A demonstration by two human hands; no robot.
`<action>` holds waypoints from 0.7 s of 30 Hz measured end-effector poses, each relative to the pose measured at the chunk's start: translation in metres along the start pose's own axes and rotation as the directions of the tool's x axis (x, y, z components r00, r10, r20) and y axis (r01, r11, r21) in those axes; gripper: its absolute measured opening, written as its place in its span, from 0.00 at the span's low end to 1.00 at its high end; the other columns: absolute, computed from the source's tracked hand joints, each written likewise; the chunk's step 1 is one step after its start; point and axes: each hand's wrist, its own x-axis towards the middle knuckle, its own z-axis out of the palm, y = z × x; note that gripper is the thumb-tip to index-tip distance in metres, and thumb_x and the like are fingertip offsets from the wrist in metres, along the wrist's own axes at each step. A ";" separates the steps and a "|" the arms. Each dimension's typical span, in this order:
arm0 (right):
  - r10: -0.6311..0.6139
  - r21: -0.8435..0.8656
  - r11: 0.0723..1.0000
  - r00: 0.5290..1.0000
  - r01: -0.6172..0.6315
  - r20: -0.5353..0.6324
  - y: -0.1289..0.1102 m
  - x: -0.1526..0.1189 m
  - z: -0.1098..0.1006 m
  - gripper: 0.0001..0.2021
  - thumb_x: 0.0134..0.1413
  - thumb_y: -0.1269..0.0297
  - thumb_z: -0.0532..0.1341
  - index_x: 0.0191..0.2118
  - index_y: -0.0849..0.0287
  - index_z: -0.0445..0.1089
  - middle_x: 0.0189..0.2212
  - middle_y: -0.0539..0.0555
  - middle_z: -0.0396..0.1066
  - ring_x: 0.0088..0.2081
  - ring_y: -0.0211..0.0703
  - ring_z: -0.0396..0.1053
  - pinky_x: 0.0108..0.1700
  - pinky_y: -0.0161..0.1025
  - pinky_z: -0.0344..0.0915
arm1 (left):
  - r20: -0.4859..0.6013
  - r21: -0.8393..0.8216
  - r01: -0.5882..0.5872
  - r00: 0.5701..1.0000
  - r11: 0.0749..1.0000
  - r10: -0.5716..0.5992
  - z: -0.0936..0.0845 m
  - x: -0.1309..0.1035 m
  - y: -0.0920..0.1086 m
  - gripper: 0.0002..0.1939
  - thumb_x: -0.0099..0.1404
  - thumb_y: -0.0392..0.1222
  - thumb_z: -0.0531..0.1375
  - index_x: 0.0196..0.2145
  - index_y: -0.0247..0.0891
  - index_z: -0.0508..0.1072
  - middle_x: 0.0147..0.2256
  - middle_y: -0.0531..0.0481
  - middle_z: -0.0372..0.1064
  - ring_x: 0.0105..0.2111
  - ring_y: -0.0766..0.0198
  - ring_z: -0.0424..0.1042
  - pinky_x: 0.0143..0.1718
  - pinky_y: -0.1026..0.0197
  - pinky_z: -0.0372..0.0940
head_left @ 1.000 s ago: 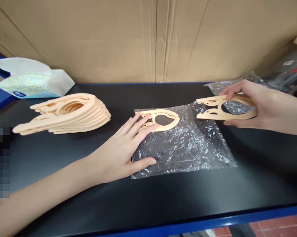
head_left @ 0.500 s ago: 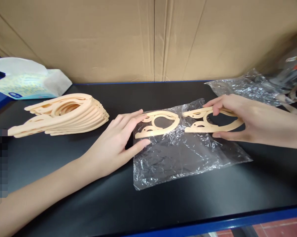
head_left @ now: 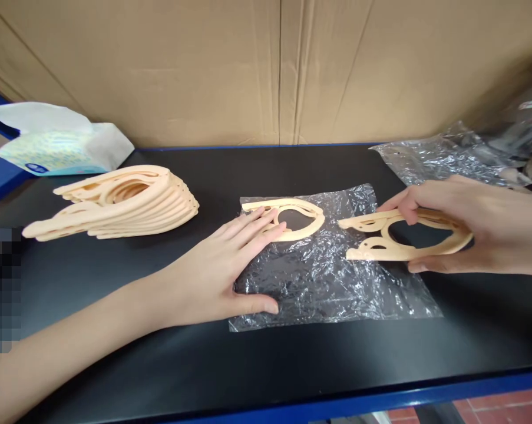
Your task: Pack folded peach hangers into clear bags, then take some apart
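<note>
My left hand lies flat with its fingers spread. Its fingertips rest over one end of a beige folded clothes hanger, and the thumb touches a clear plastic bag. Whether that hanger is inside the bag or on top of it, I cannot tell. Between the thumb and fingers of my right hand is a second folded hanger, pinched by its sides, its narrow ends pointing left above the bag's right part. A stack of similar beige hangers lies to the left.
A tissue pack stands behind the stack at the back left. More clear plastic bags lie at the back right. Cardboard walls off the back of the black table, whose front edge is blue.
My right hand has moved right and toward me with its hanger, farther from the other one. My left hand has spread out, its thumb now lower on the bag, which has shifted slightly.
</note>
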 end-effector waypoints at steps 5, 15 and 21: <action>-0.157 0.176 0.973 0.987 0.149 0.032 -0.029 0.010 0.006 0.19 0.51 0.41 0.69 0.37 0.48 0.66 0.49 0.55 0.76 0.47 0.58 0.71 0.44 0.51 0.66 | -0.060 0.025 -0.009 0.998 1.000 0.011 0.008 -0.002 -0.002 0.52 0.67 0.73 0.56 0.75 0.40 0.44 0.75 0.37 0.37 0.75 0.44 0.40 0.72 0.39 0.48; -0.140 0.231 0.967 0.980 0.105 0.139 -0.021 0.015 0.017 0.18 0.53 0.48 0.70 0.42 0.48 0.65 0.60 0.54 0.69 0.58 0.57 0.68 0.51 0.49 0.68 | -0.053 -0.006 0.008 0.999 1.000 -0.008 0.007 -0.002 -0.001 0.50 0.68 0.71 0.56 0.74 0.39 0.47 0.75 0.36 0.37 0.75 0.43 0.40 0.72 0.39 0.48; -0.087 0.303 0.952 0.988 0.044 0.128 -0.016 0.018 0.013 0.15 0.57 0.50 0.68 0.48 0.44 0.72 0.44 0.50 0.77 0.43 0.47 0.75 0.44 0.44 0.69 | -0.076 0.008 -0.005 0.997 1.000 0.006 0.009 -0.002 -0.001 0.50 0.68 0.73 0.55 0.74 0.37 0.47 0.75 0.37 0.38 0.75 0.46 0.39 0.73 0.41 0.47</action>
